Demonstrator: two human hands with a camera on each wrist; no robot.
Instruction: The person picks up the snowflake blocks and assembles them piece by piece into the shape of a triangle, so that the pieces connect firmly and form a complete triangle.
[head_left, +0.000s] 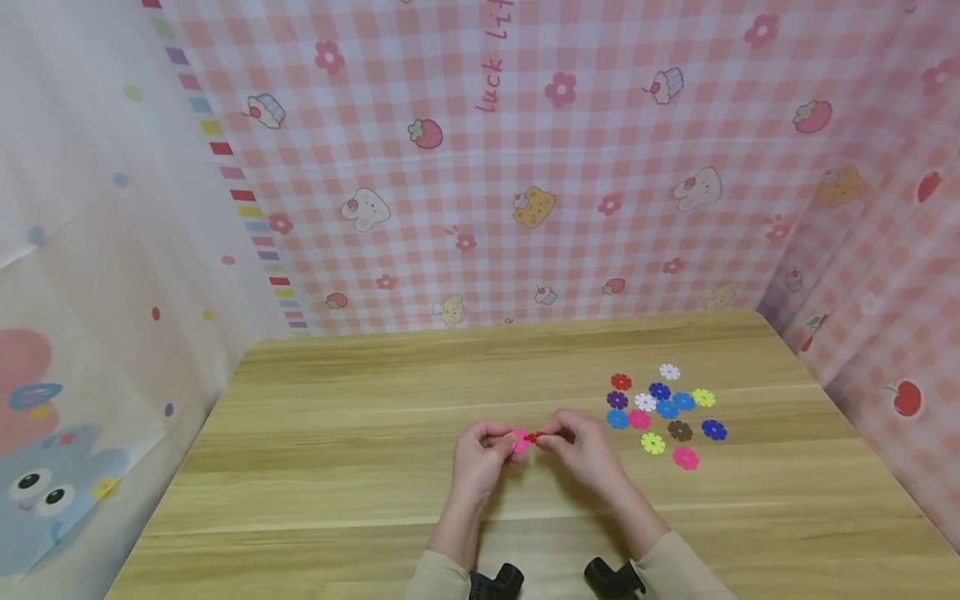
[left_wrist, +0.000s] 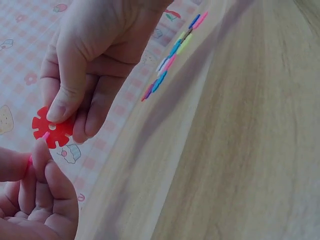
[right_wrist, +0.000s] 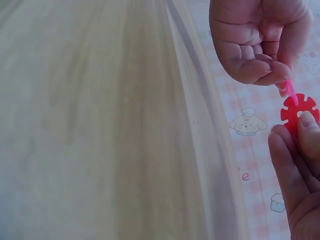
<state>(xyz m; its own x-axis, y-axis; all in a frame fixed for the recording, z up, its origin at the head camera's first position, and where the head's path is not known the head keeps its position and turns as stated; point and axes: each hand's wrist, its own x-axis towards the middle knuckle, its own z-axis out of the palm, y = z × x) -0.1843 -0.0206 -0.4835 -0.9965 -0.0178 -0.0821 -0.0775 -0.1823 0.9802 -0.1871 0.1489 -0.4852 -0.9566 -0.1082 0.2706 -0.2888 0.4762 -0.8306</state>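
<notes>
My left hand (head_left: 480, 460) pinches a pink notched plastic disc (head_left: 521, 442) between thumb and fingers. Facing it, my right hand (head_left: 588, 454) pinches a red notched disc (left_wrist: 61, 134) with a small centre hole. In the right wrist view the pink disc (right_wrist: 290, 90) appears edge-on, meeting the notched rim of the red disc (right_wrist: 289, 114) roughly crosswise. Fingers of the left hand (left_wrist: 47, 200) cover most of the pink disc in the left wrist view. Both hands are held over the wooden table, close together.
Several loose notched discs lie flat on the wooden table (head_left: 337, 442) to the right, among them a brown disc (head_left: 680, 431), a yellow disc (head_left: 652, 443) and a pink disc (head_left: 686, 458). A checked pink cloth (head_left: 480, 275) hangs behind the table.
</notes>
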